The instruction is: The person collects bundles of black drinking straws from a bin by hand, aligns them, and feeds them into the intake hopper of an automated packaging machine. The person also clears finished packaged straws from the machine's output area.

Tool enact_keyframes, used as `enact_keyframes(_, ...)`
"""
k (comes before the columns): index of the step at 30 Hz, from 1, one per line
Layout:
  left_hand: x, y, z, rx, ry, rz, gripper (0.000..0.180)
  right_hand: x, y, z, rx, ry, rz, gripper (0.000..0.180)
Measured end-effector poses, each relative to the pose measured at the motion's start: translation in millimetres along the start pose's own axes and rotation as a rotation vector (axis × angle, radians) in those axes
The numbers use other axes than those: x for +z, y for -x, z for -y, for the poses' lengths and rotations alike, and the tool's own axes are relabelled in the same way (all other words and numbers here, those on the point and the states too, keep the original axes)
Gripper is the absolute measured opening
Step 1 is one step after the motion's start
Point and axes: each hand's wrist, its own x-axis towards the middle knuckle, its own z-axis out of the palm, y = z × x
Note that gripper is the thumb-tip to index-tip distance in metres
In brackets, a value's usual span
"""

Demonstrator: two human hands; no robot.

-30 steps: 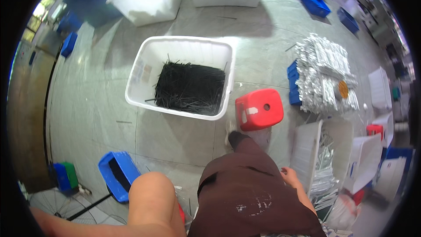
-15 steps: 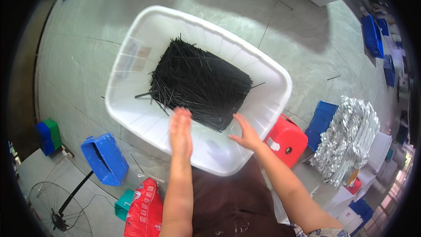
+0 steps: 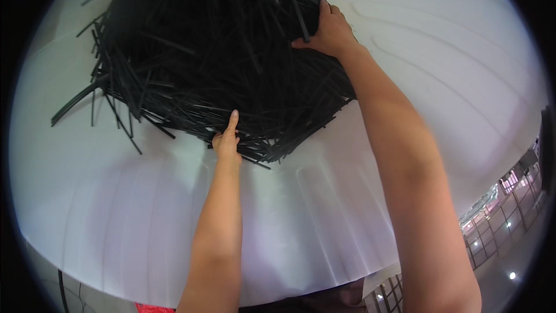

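A heap of thin black strips [image 3: 220,46] lies at the bottom of a large white plastic tub [image 3: 347,220]. At the heap's near edge is my left hand [image 3: 227,138], its thumb stretched out over the strips and its other fingers partly hidden among them. Farther off, on the heap's right side, my right hand [image 3: 330,32] touches the strips with thumb and fingers spread apart. Neither hand shows a bundle in its grasp.
The tub's ribbed walls surround both forearms and fill most of the view. Some strips stick out loosely on the left. A bit of red [image 3: 153,308] shows beyond the near rim.
I have bent down close into the tub, so the strips look much larger. Both hands went from above the tub down to the heap, the right one reaching farther in.
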Motion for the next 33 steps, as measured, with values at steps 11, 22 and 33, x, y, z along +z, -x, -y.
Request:
enact_keyframes(11,37,33,50,0.39,0.684,0.273,0.072,78,132,50,-0.019,-0.604,0.001,0.105)
enact_keyframes(22,58,35,46,0.396,0.673,0.019,0.068,21,24,4,-0.099,-0.499,0.272,0.089)
enact_keyframes(33,34,27,29,0.204,0.838,0.294,0.056,6,-9,51,-0.021,-0.657,0.768,0.091)
